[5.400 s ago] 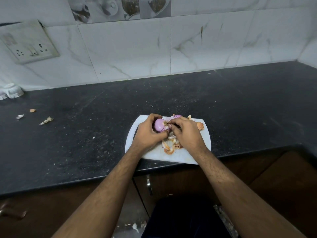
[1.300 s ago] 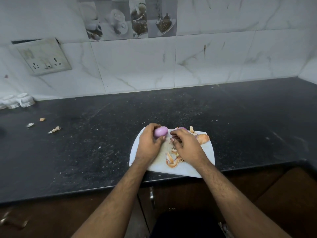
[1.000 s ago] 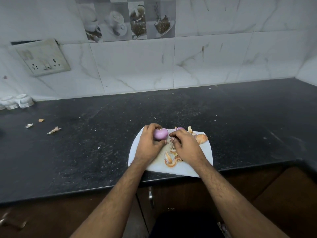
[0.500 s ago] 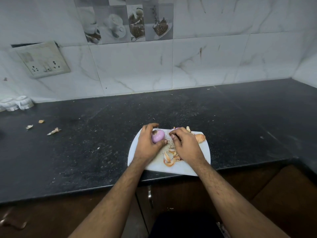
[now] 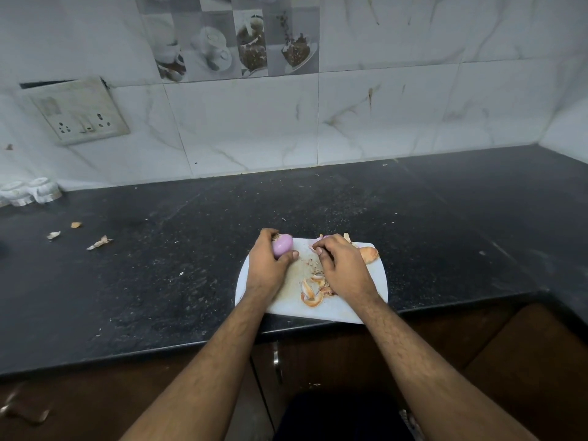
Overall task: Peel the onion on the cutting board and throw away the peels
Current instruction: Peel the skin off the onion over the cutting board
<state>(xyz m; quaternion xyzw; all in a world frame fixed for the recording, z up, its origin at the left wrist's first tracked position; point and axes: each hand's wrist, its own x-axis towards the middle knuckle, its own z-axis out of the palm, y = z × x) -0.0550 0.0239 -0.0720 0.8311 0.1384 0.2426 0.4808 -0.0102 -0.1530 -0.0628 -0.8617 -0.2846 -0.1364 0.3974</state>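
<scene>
- Head view: left hand (image 5: 267, 268) grips peeled purple onion (image 5: 282, 245) over white plastic cutting board (image 5: 334, 311), far-left corner.
- Right hand (image 5: 342, 265), fingers curled on board; contents cannot tell.
- Papery orange-brown peels (image 5: 313, 292) beside it.

Both forearms are bare to the frame's lower edge, with no sleeves, and dark hair runs along them. The left hand (image 5: 266, 271) and right hand (image 5: 342, 268) carry no rings, watch or bands (short, unpainted nails show). Dark clothing shows low between the arms.
</scene>
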